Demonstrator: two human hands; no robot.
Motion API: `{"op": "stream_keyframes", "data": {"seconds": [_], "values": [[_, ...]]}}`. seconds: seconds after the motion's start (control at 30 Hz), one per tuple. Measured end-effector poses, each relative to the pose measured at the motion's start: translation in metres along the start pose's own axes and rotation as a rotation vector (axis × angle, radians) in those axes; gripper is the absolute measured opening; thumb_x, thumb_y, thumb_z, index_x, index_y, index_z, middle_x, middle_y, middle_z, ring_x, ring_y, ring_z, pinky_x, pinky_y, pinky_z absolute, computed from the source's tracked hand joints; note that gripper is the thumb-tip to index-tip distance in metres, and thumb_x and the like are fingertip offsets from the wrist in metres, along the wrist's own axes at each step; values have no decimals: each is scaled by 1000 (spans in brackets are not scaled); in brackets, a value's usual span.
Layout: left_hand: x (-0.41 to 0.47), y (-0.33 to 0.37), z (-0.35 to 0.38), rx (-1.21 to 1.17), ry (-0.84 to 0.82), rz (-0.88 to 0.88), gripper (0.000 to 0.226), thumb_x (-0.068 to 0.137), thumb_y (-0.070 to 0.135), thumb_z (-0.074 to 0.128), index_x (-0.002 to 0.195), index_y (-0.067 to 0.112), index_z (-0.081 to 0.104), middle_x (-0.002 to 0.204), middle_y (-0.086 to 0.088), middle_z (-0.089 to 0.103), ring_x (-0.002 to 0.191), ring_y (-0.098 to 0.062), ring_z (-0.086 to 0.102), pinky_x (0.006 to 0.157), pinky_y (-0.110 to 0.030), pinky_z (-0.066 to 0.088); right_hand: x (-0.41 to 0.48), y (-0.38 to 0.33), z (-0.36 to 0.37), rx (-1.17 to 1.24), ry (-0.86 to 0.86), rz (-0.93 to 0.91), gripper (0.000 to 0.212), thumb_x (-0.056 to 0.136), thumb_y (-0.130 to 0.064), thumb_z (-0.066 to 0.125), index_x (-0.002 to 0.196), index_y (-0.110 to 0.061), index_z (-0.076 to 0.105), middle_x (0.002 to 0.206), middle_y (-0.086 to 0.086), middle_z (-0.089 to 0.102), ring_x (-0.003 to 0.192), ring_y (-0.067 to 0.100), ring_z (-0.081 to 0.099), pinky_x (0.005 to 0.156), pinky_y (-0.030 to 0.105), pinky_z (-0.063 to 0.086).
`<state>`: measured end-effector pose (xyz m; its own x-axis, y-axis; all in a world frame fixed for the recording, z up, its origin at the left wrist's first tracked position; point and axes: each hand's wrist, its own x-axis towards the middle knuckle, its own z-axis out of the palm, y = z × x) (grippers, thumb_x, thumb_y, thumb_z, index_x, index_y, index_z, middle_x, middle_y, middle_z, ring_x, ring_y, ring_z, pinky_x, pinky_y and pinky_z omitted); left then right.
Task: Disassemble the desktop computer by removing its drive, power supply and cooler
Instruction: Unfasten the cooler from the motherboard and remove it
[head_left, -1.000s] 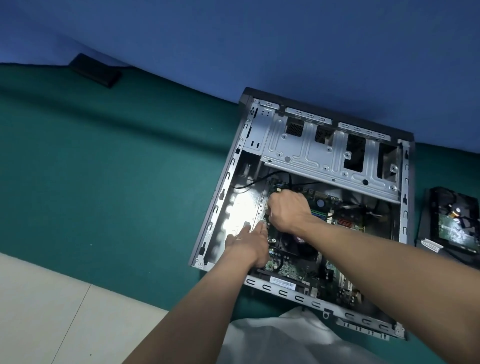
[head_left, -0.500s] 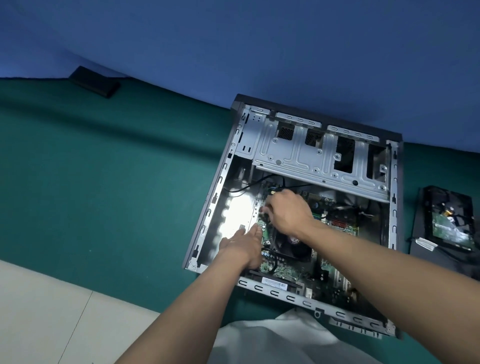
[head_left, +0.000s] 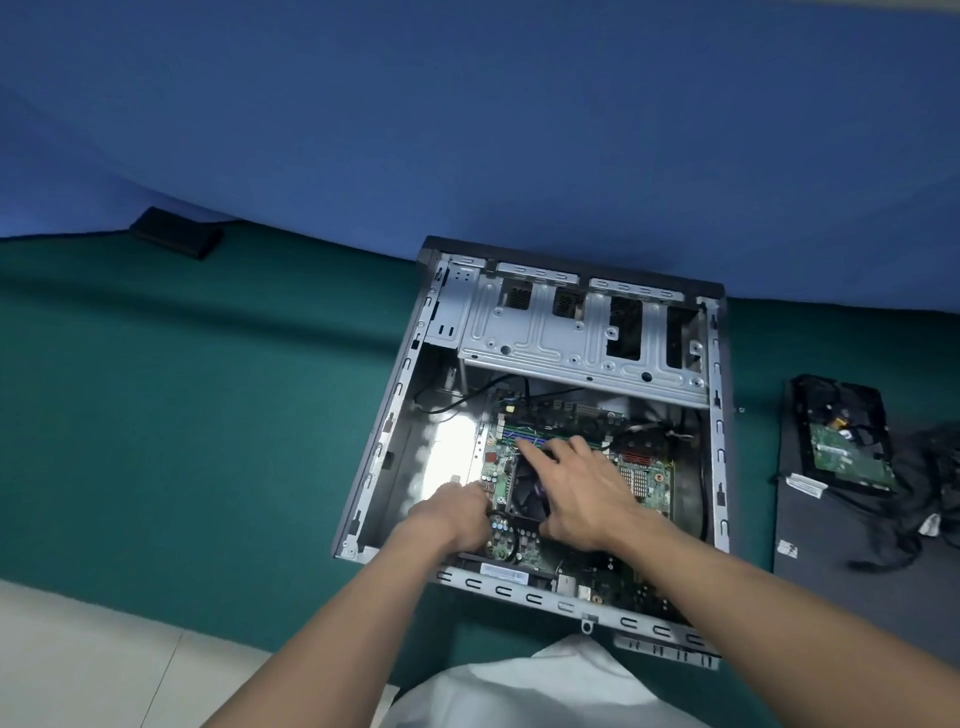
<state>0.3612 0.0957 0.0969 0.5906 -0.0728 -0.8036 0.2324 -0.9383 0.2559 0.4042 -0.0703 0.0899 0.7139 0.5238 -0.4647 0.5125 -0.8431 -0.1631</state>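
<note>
grey sheet-metal PC case (head_left: 571, 345) open on green mat (head_left: 208, 415), R hand (head_left: 582, 493) splayed, relaxed over black square cooler fan (head_left: 530, 493), L hand (head_left: 452, 514) at fan's left edge, grip can't tell, black hard drive (head_left: 836, 415) beside case

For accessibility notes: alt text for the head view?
Two hands work inside an open desktop case on green cloth: the right hand spread over the black cooler, the left hand at its left edge. A hard drive lies outside, to the right.
</note>
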Motion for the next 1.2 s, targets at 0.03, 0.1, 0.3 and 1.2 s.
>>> {"op": "stream_keyframes", "data": {"seconds": [0.03, 0.1, 0.3, 1.2], "values": [[-3, 1, -1, -37, 16, -25, 37, 93, 12, 47, 129, 11, 54, 135, -11, 52, 119, -28, 51, 98, -41, 46, 0, 1, -4, 23, 7, 7, 112, 68, -35, 79, 151, -27, 3, 145, 9, 38, 127, 27, 35, 103, 44, 37], [-11, 3, -3, -139, 37, -42, 33, 91, 9, 47, 121, 10, 60, 122, -10, 60, 108, -26, 57, 92, -38, 49, -2, 4, -16, 84, 34, 11, 113, 65, -42, 80, 151, -28, 8, 143, 7, 40, 125, 26, 38, 98, 43, 41], [-30, 20, -8, -137, 84, -59, 35, 91, 10, 37, 123, 7, 52, 126, -13, 56, 112, -31, 54, 91, -39, 45, -34, 15, -64, 322, 117, 63, 117, 56, -58, 76, 150, -32, 11, 136, -1, 44, 125, 25, 39, 95, 42, 41], [-5, 196, 32, 448, 518, 473, 64, 101, 46, 2, 140, 8, -32, 148, -9, -38, 140, -19, -33, 117, -32, -15, -221, 182, 53, 722, 369, 1024, 94, 58, -55, 79, 136, -18, 41, 116, 5, 61, 111, 32, 50, 77, 40, 48]]}}
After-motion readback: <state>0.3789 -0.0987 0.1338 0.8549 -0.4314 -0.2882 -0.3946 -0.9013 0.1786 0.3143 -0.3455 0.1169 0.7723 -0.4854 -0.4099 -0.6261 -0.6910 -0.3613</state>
